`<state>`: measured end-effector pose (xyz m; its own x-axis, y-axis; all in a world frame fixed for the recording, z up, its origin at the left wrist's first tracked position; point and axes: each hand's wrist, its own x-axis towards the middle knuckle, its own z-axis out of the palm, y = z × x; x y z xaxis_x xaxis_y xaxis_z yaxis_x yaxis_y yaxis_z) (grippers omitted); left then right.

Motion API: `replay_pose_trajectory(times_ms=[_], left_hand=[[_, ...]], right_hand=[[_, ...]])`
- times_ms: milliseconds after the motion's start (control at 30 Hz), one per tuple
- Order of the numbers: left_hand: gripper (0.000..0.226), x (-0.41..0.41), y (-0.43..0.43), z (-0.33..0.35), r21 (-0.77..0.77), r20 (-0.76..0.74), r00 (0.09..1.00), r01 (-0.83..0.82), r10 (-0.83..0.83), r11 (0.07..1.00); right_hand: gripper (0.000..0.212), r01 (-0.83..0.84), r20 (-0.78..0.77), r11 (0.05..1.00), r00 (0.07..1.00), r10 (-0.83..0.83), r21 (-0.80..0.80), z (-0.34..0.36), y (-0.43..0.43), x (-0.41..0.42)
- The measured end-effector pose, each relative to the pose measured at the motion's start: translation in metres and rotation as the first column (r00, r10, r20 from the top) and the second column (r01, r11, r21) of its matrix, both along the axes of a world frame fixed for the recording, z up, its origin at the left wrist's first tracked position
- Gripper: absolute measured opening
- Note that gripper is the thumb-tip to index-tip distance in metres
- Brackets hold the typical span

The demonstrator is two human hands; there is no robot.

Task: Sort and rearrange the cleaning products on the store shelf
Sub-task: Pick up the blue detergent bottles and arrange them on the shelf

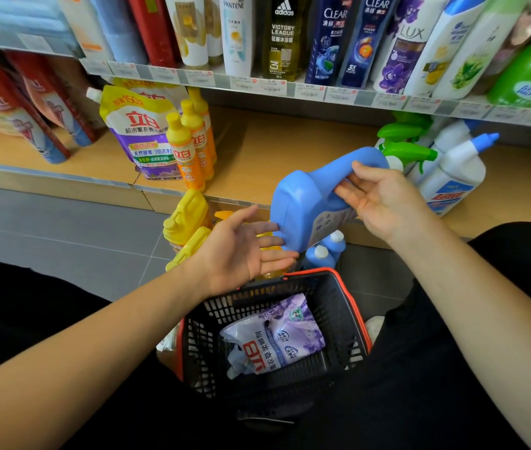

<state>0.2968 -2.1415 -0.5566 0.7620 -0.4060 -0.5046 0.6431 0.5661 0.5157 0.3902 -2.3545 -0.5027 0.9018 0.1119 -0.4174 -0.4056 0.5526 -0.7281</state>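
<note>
The person holds the blue jug [306,203] in the air above the near edge of the lower shelf [273,147]. It is tipped over, with its base toward the left and its neck toward the far right. The right hand [384,203] holds it by the handle only, thumb on top and fingers reaching into the handle gap. The fingers look fairly straight, so the hold seems light rather than firm. The left hand [241,251] is spread wide, palm up, and only its fingertips touch the base.

The main risk is a slip. With so loose a pinch and a flat supporting hand, the jug could roll off the fingertips and fall. It would land on the small blue bottles [322,254] standing on the floor just below, or in the basket [338,287], where a lilac pouch [273,336] lies.

The second risk is on the right. The jug's neck is very close to the green spray bottles [400,147] and the white bottles [452,170] beside them, and a swing that way could topple them in a row.

The bare stretch of shelf lies to the left, toward the orange-and-yellow bottles [189,147]. Setting the jug down tilted, or too near the edge, could send it over onto the yellow jugs [186,219] on the floor. Whether the cap is tight cannot be seen — a loose one could leak at this angle.
</note>
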Motion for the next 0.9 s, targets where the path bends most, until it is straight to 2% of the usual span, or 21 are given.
replay_pose_trajectory(times_ms=[233, 367, 467, 567, 667, 767, 900], left_hand=[[0.068, 0.004, 0.017, 0.009, 0.056, 0.104, 0.994, 0.009, -0.015, 0.998], [0.049, 0.009, 0.022, 0.016, 0.098, 0.201, 0.976, -0.105, 0.084, 0.99], [0.042, 0.014, 0.025, 0.012, 0.275, 0.208, 0.968, -0.196, 0.141, 0.941], [0.04, 0.018, 0.023, -0.001, 0.485, 0.174, 0.974, -0.21, 0.142, 0.849], [0.03, 0.023, 0.019, -0.01, 0.583, 0.144, 0.984, -0.171, 0.106, 0.794], [0.028, 0.031, 0.017, -0.015, 0.619, 0.152, 0.987, -0.139, 0.055, 0.773], [0.025, 0.041, 0.009, -0.018, 0.644, 0.183, 0.981, -0.167, 0.061, 0.747]], right_hand=[[0.012, -0.004, -0.008, 0.997, 1.0, 0.003, -0.073, -0.003, 0.001, 0.002], [0.008, -0.012, -0.011, 0.994, 1.0, 0.011, -0.113, -0.007, 0.0, 0.0], [0.008, -0.031, -0.022, 0.988, 0.999, 0.028, -0.15, -0.01, -0.001, -0.001], [0.007, -0.065, -0.03, 0.973, 0.998, 0.06, -0.221, -0.011, -0.003, -0.002], [0.013, -0.144, 0.001, 0.93, 0.988, 0.153, -0.339, -0.014, -0.006, -0.004], [0.006, -0.187, 0.07, 0.872, 0.967, 0.244, -0.453, -0.016, -0.01, -0.007], [0.005, -0.264, 0.174, 0.76, 0.88, 0.442, -0.594, -0.018, -0.022, -0.01]])
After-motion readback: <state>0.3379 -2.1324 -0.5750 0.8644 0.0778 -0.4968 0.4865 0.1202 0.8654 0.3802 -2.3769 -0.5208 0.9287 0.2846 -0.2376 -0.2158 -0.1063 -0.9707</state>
